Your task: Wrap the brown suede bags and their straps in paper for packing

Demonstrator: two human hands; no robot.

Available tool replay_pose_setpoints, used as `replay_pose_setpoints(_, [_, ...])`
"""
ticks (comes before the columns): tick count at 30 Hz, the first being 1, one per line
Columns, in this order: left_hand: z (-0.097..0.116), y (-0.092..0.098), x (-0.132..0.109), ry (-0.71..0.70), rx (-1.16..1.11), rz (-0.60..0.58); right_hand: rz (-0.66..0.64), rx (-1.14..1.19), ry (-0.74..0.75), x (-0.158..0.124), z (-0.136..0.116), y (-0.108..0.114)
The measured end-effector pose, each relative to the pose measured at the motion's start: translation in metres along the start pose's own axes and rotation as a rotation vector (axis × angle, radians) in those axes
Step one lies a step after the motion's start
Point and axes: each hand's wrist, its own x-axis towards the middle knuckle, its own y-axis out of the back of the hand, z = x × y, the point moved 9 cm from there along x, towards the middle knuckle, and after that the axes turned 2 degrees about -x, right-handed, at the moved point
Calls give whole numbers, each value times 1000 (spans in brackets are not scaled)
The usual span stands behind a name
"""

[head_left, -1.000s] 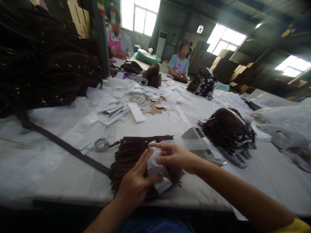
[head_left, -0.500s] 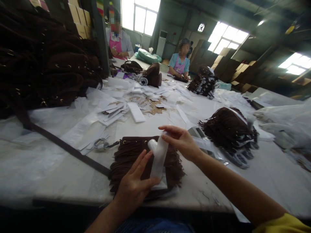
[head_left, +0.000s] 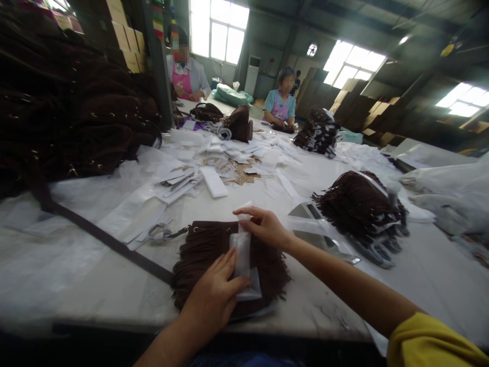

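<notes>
A dark brown fringed bag [head_left: 206, 244] lies flat before me at the table's near edge. Down its middle runs a translucent white strip [head_left: 241, 257]; whether it is paper or plastic I cannot tell. My left hand [head_left: 212, 290] rests with fingers stretched out on the strip's left side and lower part. Between thumb and fingers, my right hand [head_left: 263, 227] pinches the strip's upper end at the bag's top edge. From the bag's left side a long brown strap [head_left: 110, 239] stretches across the table. A small wrapped ring-like piece [head_left: 159, 230] hangs on a short strap by the upper left corner.
Brown bags [head_left: 76, 107] are heaped high at left. Another fringed stack [head_left: 359, 209] sits at right, near a grey metallic piece [head_left: 309, 214]. White paper pieces [head_left: 214, 181] and brown tags [head_left: 244, 171] litter the middle. Two people [head_left: 280, 102] work across the table.
My right hand has moved left and slightly down with the strip's upper end. The strip, raised and curled before, now lies flatter on the bag. My left hand stays on it.
</notes>
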Motion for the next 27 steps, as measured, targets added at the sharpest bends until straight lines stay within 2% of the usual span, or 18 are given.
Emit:
replay_pose_setpoints(3, [0, 1, -1, -9, 5, 32, 66, 65, -5, 24, 3, 10])
replay_pose_setpoints(7, [1, 3, -5, -26, 52, 110, 15, 11, 101, 55, 16, -2])
replay_pose_setpoints(10, [4, 5, -7, -14, 58, 150, -147, -2, 129, 67, 37, -27])
replay_pose_setpoints(13, [7, 6, -8, 26, 67, 184, -355, -21, 65, 72, 59, -52])
replay_pose_setpoints(15, [8, 5, -8, 47, 103, 193, -453, -70, 17, 76, 68, -60])
replay_pose_setpoints(19, [10, -4, -9, -20, 210, 149, -552, -146, -19, 87, 75, -64])
replay_pose_setpoints(23, [12, -16, -14, -148, 327, 38, -591, -201, -76, 95, 82, -65])
replay_pose_setpoints(27, [12, -17, -19, -143, 360, -63, -582, -191, -96, 95, 84, -65])
